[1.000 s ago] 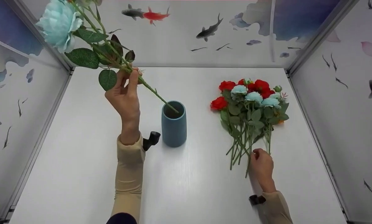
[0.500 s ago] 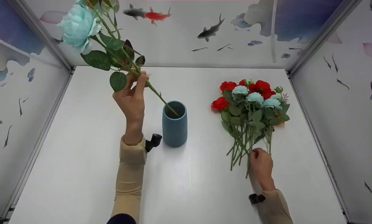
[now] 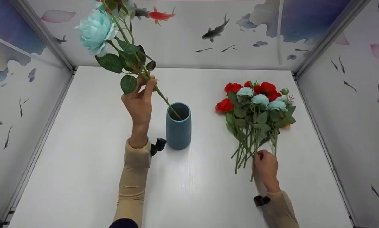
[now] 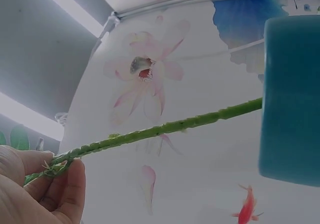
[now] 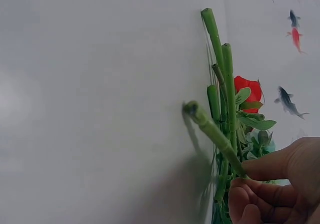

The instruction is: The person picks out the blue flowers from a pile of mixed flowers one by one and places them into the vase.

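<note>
My left hand [image 3: 138, 103] pinches the green stem of an artificial flower [image 3: 97, 31] with a large pale-blue bloom and dark leaves. The stem slants down to the right, and its lower end is inside the mouth of a blue vase [image 3: 178, 133]. In the left wrist view the stem [image 4: 190, 124] runs from thumb and fingers to behind the vase's rim. My right hand [image 3: 267, 169] pinches one stem [image 5: 215, 134] between thumb and fingers, at the lower end of a bunch of red and pale-blue flowers [image 3: 260, 99] lying on the table.
A white table [image 3: 189, 196] carries the vase near its middle and the bunch to the right. Panels painted with fish and petals [image 3: 215, 31] enclose the back and both sides. A small black camera [image 3: 157, 146] sits on the left wrist, close to the vase.
My left hand has moved right and slightly toward me with the flower, so the stem stands steeper and its end sits a little deeper in the vase. The right hand stays in place.
</note>
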`<state>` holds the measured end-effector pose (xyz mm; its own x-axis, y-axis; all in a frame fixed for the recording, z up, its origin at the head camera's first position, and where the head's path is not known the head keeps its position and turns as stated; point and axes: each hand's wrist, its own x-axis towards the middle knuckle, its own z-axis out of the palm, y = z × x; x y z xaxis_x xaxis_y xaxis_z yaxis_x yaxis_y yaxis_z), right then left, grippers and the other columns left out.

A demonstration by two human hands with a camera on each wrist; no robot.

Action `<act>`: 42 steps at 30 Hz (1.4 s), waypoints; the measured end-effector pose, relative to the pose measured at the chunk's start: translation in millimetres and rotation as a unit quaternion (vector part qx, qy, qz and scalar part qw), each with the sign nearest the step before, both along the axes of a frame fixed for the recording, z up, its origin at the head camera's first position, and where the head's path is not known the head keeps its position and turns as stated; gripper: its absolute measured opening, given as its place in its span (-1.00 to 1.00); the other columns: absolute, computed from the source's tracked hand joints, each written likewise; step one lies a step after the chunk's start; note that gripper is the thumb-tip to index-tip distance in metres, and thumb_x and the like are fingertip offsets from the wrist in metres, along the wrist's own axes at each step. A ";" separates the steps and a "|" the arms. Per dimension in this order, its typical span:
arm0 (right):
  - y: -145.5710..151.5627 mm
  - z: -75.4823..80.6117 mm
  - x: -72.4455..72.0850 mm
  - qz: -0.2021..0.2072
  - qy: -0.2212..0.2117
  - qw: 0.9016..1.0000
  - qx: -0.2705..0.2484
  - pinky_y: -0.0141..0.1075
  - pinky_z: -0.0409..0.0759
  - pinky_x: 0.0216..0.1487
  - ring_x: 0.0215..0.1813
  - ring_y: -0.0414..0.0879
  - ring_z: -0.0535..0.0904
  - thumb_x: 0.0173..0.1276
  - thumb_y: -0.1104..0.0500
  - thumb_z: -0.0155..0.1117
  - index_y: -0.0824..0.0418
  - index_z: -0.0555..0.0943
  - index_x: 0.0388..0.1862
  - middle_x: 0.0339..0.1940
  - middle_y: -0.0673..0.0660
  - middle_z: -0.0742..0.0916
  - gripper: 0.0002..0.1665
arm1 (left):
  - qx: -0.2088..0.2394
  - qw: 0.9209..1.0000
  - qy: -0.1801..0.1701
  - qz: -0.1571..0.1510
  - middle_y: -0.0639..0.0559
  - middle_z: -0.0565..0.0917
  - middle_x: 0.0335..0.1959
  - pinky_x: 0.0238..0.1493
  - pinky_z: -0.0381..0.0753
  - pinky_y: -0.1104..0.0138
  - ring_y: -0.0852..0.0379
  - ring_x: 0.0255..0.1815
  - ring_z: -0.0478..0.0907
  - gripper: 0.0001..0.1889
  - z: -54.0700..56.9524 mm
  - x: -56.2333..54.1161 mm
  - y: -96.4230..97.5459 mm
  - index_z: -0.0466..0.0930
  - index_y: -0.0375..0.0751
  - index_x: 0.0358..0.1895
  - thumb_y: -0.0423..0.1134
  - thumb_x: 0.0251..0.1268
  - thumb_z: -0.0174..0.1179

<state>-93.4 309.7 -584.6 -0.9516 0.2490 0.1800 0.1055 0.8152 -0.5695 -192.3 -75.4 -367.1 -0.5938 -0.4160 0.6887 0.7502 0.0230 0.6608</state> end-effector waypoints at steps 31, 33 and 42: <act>-2.9 0.2 -1.0 -0.012 -0.029 0.999 -0.011 -0.23 0.37 -0.57 -0.58 0.00 0.47 0.26 0.32 0.21 0.44 0.62 -0.37 -0.59 0.22 0.63 -0.85 | -0.033 0.999 -0.029 -0.009 -0.34 0.66 -0.37 -0.36 0.61 0.40 0.17 -0.33 0.61 -0.82 -33.1 -2.8 4.7 0.58 -0.59 -0.22 -0.60 0.07 0.23; -3.0 0.8 -0.5 -0.009 -0.030 0.999 -0.016 -0.25 0.36 -0.58 -0.60 -0.02 0.45 0.26 0.31 0.20 0.44 0.62 -0.36 -0.59 0.22 0.62 -0.84 | -0.034 0.999 -0.041 -0.009 -0.32 0.66 -0.36 -0.36 0.60 0.39 0.17 -0.32 0.61 -0.82 -35.6 -2.6 5.0 0.58 -0.59 -0.22 -0.58 0.08 0.23; -2.2 -0.9 -1.4 -0.007 -0.029 0.999 -0.017 -0.27 0.35 -0.60 -0.61 -0.04 0.44 0.27 0.32 0.18 0.44 0.62 -0.37 -0.60 0.21 0.62 -0.84 | -0.071 0.995 -0.072 0.000 -0.26 0.68 -0.36 -0.32 0.54 0.34 0.17 -0.28 0.60 -0.85 -44.2 -0.1 7.1 0.61 -0.52 -0.25 -0.55 0.08 0.25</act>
<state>-94.7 307.6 -585.5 -0.9568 0.2672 0.1148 0.1507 0.7932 -0.5901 -192.4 -68.3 -411.3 -0.6908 -0.3207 0.6481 0.6479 0.1235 0.7517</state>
